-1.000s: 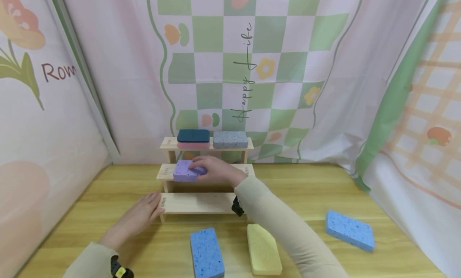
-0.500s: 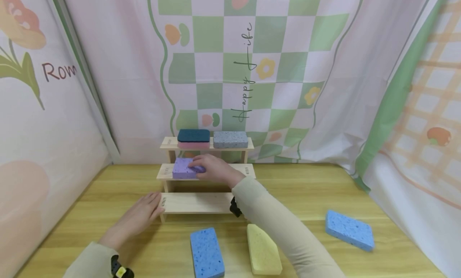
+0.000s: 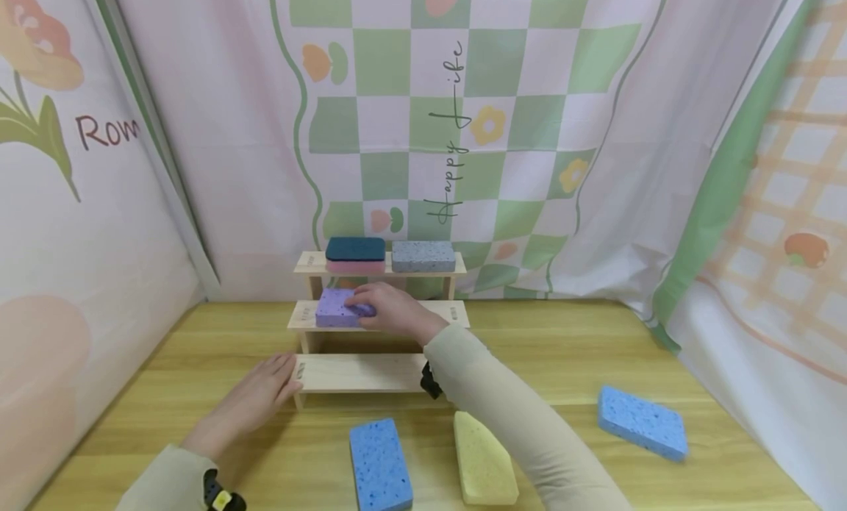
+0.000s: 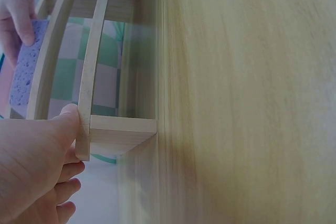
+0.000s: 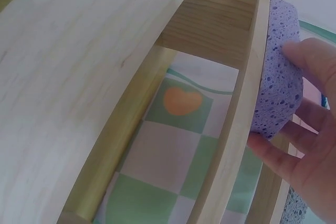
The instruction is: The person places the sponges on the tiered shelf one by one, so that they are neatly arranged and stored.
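Note:
A purple sponge (image 3: 334, 308) lies at the left part of the middle tier of a three-tier wooden rack (image 3: 360, 373). My right hand (image 3: 399, 312) holds its right end between thumb and fingers; the right wrist view shows the purple sponge (image 5: 278, 72) against the board. With thumb and fingers, my left hand (image 3: 254, 395) grips the left end of the lowest tier, as the left wrist view also shows. Above, on the top tier, sit a pink sponge with a dark teal scouring side (image 3: 355, 254) and a grey sponge (image 3: 423, 256).
On the wooden table (image 3: 562, 364) in front of the rack lie a blue sponge (image 3: 380, 463) and a yellow sponge (image 3: 483, 459), the latter close to my right forearm. Farther right lies another blue sponge (image 3: 643, 423). Patterned curtains (image 3: 496, 165) hang behind and at both sides.
My right hand has shifted the purple sponge slightly back and left on the middle tier. The left hand has stayed at the rack's lower left end.

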Demonstrator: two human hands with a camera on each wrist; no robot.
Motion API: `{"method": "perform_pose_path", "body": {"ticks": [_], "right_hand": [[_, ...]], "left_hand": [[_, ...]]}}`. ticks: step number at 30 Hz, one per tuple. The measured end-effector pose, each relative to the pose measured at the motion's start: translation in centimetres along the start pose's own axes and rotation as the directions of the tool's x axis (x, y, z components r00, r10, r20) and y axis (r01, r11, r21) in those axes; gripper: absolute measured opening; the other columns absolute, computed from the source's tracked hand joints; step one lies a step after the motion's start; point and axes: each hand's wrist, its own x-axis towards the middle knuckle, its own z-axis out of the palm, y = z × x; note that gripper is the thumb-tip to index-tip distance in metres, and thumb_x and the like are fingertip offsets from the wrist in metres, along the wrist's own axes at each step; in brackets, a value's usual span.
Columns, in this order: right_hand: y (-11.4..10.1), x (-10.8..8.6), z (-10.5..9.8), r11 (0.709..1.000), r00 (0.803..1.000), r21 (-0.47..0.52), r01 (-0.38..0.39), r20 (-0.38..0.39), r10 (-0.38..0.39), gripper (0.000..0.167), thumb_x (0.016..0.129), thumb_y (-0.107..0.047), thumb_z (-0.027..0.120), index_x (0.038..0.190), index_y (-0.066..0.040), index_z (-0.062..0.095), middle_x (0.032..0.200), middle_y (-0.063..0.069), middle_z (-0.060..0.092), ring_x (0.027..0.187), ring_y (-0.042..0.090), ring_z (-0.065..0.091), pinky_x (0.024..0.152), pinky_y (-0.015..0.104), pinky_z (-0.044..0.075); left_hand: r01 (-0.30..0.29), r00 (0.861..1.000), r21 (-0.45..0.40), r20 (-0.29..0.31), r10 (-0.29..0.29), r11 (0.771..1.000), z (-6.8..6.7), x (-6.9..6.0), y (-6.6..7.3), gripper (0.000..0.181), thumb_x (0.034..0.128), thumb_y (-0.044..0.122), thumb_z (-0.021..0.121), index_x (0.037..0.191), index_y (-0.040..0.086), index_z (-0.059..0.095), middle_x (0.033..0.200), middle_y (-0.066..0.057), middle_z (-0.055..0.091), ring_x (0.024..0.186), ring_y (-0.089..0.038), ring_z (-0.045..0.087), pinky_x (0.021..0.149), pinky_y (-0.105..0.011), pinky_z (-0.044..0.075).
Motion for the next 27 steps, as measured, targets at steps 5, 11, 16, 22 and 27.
{"method": "perform_pose_path", "body": {"ticks": [5, 11, 16, 22, 27], "right_hand": [[0.1, 0.0, 0.0, 1.0, 1.0, 0.003, 0.005, -0.002, -0.005, 0.039, 0.086, -0.016, 0.065, 0.124, -0.013, 0.06, 0.13, 0.007, 0.052, 0.122, 0.021, 0.044, 0.103, 0.03, 0.033], [0.0, -0.1, 0.0, 1.0, 1.0, -0.002, 0.013, -0.003, -0.013, 0.039, 0.086, -0.016, 0.064, 0.125, -0.013, 0.059, 0.13, 0.008, 0.051, 0.122, 0.022, 0.044, 0.103, 0.031, 0.032], [0.1, -0.2, 0.2, 1.0, 1.0, -0.007, 0.013, -0.001, -0.013, 0.039, 0.087, -0.017, 0.063, 0.126, -0.014, 0.058, 0.131, 0.007, 0.051, 0.122, 0.022, 0.043, 0.104, 0.031, 0.032], [0.4, -0.5, 0.0, 0.999, 0.999, 0.025, 0.042, -0.021, -0.042, 0.039, 0.087, -0.017, 0.064, 0.125, -0.013, 0.058, 0.13, 0.008, 0.051, 0.122, 0.022, 0.043, 0.104, 0.031, 0.032], [0.3, -1.2, -0.6, 0.997, 0.999, 0.061, 0.044, -0.034, -0.042, 0.04, 0.088, -0.019, 0.064, 0.127, -0.013, 0.057, 0.134, 0.011, 0.048, 0.124, 0.024, 0.041, 0.104, 0.033, 0.032]], "left_hand": [[-0.001, 1.0, 0.002, -0.006, 0.001, 1.0, 0.0, 0.0, 0.0, 0.048, 0.0961, 0.019, 0.05, 0.126, -0.018, 0.042, 0.131, -0.033, 0.04, 0.122, -0.048, 0.035, 0.102, -0.055, 0.026], [-0.002, 1.0, 0.004, -0.008, 0.002, 1.0, -0.1, 0.0, 0.0, 0.048, 0.0961, 0.02, 0.05, 0.126, -0.018, 0.043, 0.131, -0.033, 0.04, 0.122, -0.047, 0.035, 0.102, -0.055, 0.026], [-0.002, 1.0, 0.002, 0.0, 0.002, 1.0, 0.0, -0.1, 0.0, 0.049, 0.0965, 0.021, 0.049, 0.126, -0.017, 0.042, 0.132, -0.033, 0.039, 0.122, -0.047, 0.034, 0.103, -0.055, 0.025], [-0.003, 1.0, 0.006, -0.005, 0.003, 1.0, 0.0, 0.0, -0.1, 0.048, 0.0962, 0.019, 0.05, 0.126, -0.018, 0.042, 0.131, -0.033, 0.039, 0.122, -0.047, 0.034, 0.103, -0.055, 0.025], [-0.003, 1.0, 0.008, -0.009, 0.003, 1.0, 0.1, 0.1, -0.2, 0.048, 0.096, 0.018, 0.05, 0.126, -0.018, 0.042, 0.131, -0.033, 0.039, 0.122, -0.047, 0.034, 0.103, -0.055, 0.025]]}}
